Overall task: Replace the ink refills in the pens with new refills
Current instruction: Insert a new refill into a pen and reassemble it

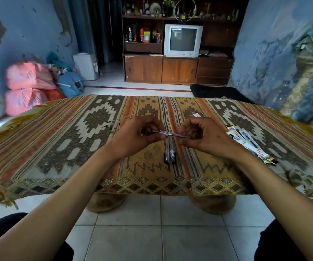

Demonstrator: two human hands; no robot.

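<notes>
Both sets of fingers are curling round one clear pen (171,134), the left hand (138,135) pinching its barcoded end and the right hand (201,136) gripping the other end, so the person is probably twisting it open; next, the halves need unscrewing and the old refill drawing out. Just below the fingers two more pens (170,154) are lying on the patterned tablecloth (57,140), with refill packets (250,143) right of the right hand. Far beyond, a television (183,40) is sitting in a wooden cabinet (144,70).
</notes>
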